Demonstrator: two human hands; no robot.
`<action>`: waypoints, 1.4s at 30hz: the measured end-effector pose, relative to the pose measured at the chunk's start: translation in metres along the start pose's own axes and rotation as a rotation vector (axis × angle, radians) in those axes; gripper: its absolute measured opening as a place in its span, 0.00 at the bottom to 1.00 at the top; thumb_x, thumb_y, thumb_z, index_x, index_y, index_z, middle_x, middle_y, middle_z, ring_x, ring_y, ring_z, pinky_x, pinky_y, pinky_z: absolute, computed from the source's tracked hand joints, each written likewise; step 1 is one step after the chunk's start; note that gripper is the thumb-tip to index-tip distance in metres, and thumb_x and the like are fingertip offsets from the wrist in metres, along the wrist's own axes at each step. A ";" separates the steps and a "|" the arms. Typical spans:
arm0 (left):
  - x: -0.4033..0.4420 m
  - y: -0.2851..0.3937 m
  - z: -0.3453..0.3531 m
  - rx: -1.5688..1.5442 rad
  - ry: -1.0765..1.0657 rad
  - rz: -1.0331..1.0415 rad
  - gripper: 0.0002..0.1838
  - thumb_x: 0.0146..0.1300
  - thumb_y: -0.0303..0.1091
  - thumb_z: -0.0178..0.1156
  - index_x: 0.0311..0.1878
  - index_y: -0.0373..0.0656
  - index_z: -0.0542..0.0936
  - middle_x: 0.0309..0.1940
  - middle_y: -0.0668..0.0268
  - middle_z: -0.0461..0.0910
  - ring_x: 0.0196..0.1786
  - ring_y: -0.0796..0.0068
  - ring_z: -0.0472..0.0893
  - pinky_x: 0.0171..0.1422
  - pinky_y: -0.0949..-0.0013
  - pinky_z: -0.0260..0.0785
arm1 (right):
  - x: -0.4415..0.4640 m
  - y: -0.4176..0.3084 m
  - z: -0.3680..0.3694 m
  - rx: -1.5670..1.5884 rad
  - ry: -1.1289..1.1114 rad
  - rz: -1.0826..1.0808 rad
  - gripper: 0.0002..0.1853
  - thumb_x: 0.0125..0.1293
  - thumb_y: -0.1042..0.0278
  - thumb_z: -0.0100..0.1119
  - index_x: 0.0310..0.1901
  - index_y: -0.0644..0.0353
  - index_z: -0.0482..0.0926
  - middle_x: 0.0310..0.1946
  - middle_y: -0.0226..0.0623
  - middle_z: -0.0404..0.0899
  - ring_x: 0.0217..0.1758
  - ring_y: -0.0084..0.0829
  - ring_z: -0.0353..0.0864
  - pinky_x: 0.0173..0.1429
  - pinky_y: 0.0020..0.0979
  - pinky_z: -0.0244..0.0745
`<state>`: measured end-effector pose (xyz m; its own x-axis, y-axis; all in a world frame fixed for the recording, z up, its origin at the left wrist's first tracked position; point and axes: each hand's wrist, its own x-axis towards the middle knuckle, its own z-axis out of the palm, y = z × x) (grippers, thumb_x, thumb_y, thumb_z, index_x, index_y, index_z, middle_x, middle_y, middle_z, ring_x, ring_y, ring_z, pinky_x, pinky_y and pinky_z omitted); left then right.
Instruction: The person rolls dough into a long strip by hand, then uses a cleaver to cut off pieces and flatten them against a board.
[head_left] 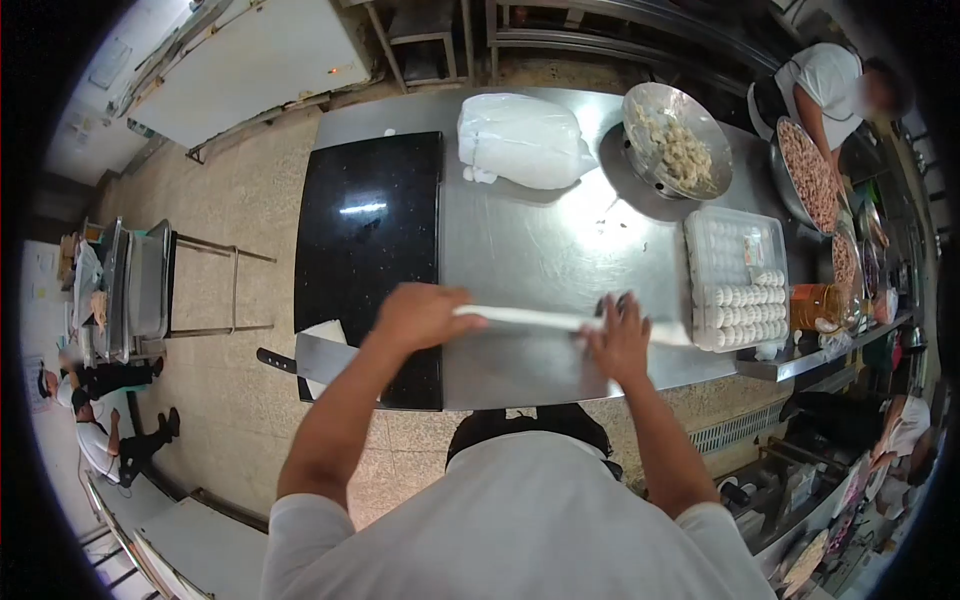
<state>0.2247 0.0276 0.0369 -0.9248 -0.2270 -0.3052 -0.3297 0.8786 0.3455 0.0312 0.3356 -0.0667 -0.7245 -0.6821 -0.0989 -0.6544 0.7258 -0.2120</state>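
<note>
A long white dough-like strip point(530, 317) stretches sideways over the near part of the steel table. My left hand point(425, 315) is closed around its left end, above the right edge of the black board. Farther along, my right hand point(618, 342) has its fingers over the strip and its thumb on the left side; the fingertips are slightly blurred. Past that hand, the strip's right end point(672, 333) is smeared by motion near the egg tray. Beside my left forearm lies a broad-bladed knife point(322, 358) with a black handle, over a white sheet or cloth point(325, 333).
On the steel table point(540, 260) are a black board point(365, 230), a large white plastic-wrapped bundle point(525, 140), a metal bowl of pale mix point(675, 145) and eggs in a clear-lidded tray point(740, 290). A person point(825, 85) stands by a bowl of pinkish pieces point(805, 175).
</note>
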 end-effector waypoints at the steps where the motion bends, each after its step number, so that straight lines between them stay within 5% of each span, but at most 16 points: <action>1: -0.020 -0.015 -0.019 -0.002 0.020 -0.050 0.31 0.65 0.69 0.59 0.47 0.48 0.85 0.33 0.55 0.87 0.39 0.51 0.88 0.44 0.49 0.79 | -0.026 -0.005 0.010 0.036 -0.019 -0.137 0.43 0.69 0.38 0.58 0.78 0.58 0.62 0.76 0.63 0.61 0.81 0.56 0.60 0.79 0.70 0.45; 3: -0.051 -0.059 -0.032 0.002 0.030 -0.106 0.29 0.64 0.67 0.62 0.47 0.48 0.85 0.32 0.55 0.87 0.38 0.51 0.88 0.43 0.49 0.79 | -0.068 -0.054 -0.028 0.050 -0.192 -0.173 0.39 0.69 0.44 0.59 0.77 0.56 0.65 0.77 0.47 0.65 0.81 0.44 0.61 0.81 0.69 0.41; 6: -0.071 -0.108 -0.002 0.034 -0.018 -0.373 0.27 0.58 0.59 0.72 0.52 0.51 0.86 0.45 0.53 0.87 0.52 0.52 0.86 0.56 0.47 0.78 | -0.085 -0.061 0.016 -0.036 -0.075 -0.333 0.36 0.71 0.47 0.57 0.76 0.54 0.67 0.78 0.42 0.64 0.81 0.44 0.61 0.82 0.69 0.39; 8: -0.070 -0.115 0.029 0.256 0.353 -0.112 0.27 0.55 0.46 0.76 0.59 0.52 0.85 0.63 0.53 0.79 0.70 0.49 0.75 0.74 0.40 0.65 | -0.038 -0.057 0.032 -0.040 0.020 -0.316 0.34 0.72 0.45 0.53 0.76 0.48 0.67 0.79 0.40 0.63 0.82 0.49 0.59 0.80 0.69 0.44; 9: -0.057 -0.097 0.028 0.252 0.312 -0.105 0.29 0.56 0.39 0.73 0.63 0.50 0.83 0.73 0.55 0.68 0.79 0.45 0.61 0.82 0.34 0.47 | -0.013 -0.061 0.030 -0.041 0.027 -0.297 0.34 0.72 0.44 0.51 0.77 0.47 0.67 0.79 0.40 0.62 0.82 0.52 0.58 0.80 0.70 0.46; 11: -0.008 -0.053 0.029 0.081 0.403 -0.009 0.26 0.60 0.35 0.70 0.62 0.39 0.82 0.72 0.50 0.70 0.79 0.44 0.63 0.84 0.40 0.49 | 0.035 -0.071 0.015 -0.080 0.011 -0.249 0.37 0.73 0.39 0.48 0.79 0.47 0.64 0.81 0.48 0.57 0.83 0.58 0.54 0.80 0.69 0.46; 14: 0.077 0.012 0.071 -0.203 0.529 0.207 0.28 0.71 0.43 0.60 0.68 0.35 0.76 0.75 0.45 0.67 0.80 0.44 0.61 0.84 0.44 0.50 | 0.086 -0.072 0.008 -0.034 0.084 -0.134 0.41 0.74 0.38 0.47 0.80 0.55 0.59 0.82 0.59 0.49 0.85 0.59 0.49 0.84 0.62 0.41; 16: 0.116 0.056 0.102 -0.233 0.484 0.101 0.32 0.74 0.49 0.54 0.71 0.33 0.73 0.77 0.47 0.66 0.81 0.44 0.60 0.85 0.45 0.49 | 0.083 -0.068 0.018 -0.040 0.122 -0.138 0.41 0.74 0.40 0.47 0.80 0.59 0.59 0.81 0.62 0.51 0.84 0.59 0.49 0.85 0.60 0.42; 18: 0.095 0.083 0.125 -0.077 0.375 0.037 0.35 0.76 0.52 0.50 0.73 0.32 0.70 0.78 0.47 0.64 0.81 0.46 0.61 0.85 0.44 0.47 | 0.042 -0.055 0.033 0.016 0.067 -0.210 0.39 0.75 0.45 0.47 0.78 0.64 0.60 0.80 0.63 0.53 0.84 0.60 0.50 0.84 0.59 0.44; 20: 0.043 0.088 0.130 -0.015 0.151 0.189 0.35 0.76 0.54 0.50 0.74 0.34 0.69 0.77 0.48 0.65 0.81 0.50 0.61 0.84 0.43 0.48 | -0.026 -0.050 0.035 0.013 -0.034 -0.211 0.38 0.75 0.47 0.47 0.76 0.69 0.61 0.78 0.64 0.56 0.83 0.62 0.52 0.84 0.59 0.45; 24: -0.040 0.077 0.172 -0.111 0.185 0.217 0.35 0.75 0.57 0.50 0.76 0.44 0.70 0.78 0.51 0.64 0.82 0.51 0.61 0.83 0.41 0.49 | -0.077 -0.058 0.022 0.121 -0.048 -0.122 0.37 0.74 0.42 0.50 0.77 0.57 0.65 0.78 0.60 0.58 0.82 0.63 0.53 0.83 0.61 0.46; 30: 0.069 0.041 0.106 0.096 0.312 0.000 0.34 0.75 0.57 0.51 0.78 0.51 0.69 0.82 0.54 0.58 0.84 0.45 0.54 0.84 0.32 0.40 | 0.011 -0.050 0.009 -0.037 -0.038 -0.148 0.38 0.73 0.37 0.49 0.79 0.45 0.64 0.81 0.56 0.54 0.84 0.60 0.50 0.79 0.72 0.42; 36: 0.123 0.046 0.099 0.216 0.411 -0.048 0.36 0.75 0.52 0.53 0.79 0.42 0.66 0.81 0.51 0.59 0.84 0.46 0.53 0.85 0.38 0.40 | 0.082 -0.046 0.006 0.032 0.150 0.021 0.39 0.75 0.37 0.44 0.80 0.52 0.61 0.81 0.57 0.52 0.85 0.59 0.47 0.84 0.65 0.37; 40: 0.080 0.124 0.156 -0.324 0.294 0.276 0.38 0.75 0.52 0.52 0.75 0.28 0.65 0.78 0.41 0.61 0.82 0.46 0.59 0.85 0.44 0.46 | -0.015 -0.031 0.033 0.113 0.029 -0.239 0.36 0.76 0.51 0.45 0.79 0.63 0.60 0.80 0.60 0.54 0.85 0.57 0.48 0.86 0.56 0.39; 42: 0.025 0.161 0.170 -0.127 0.242 0.225 0.38 0.75 0.54 0.51 0.75 0.31 0.67 0.77 0.44 0.64 0.82 0.50 0.60 0.84 0.44 0.47 | -0.080 -0.024 0.024 0.228 -0.066 -0.271 0.35 0.74 0.56 0.49 0.79 0.62 0.60 0.80 0.58 0.55 0.85 0.55 0.49 0.86 0.55 0.42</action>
<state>0.1806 0.2346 -0.0658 -0.9901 -0.1399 0.0052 -0.1192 0.8622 0.4924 0.1095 0.3709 -0.0767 -0.5112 -0.8566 -0.0703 -0.7503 0.4846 -0.4496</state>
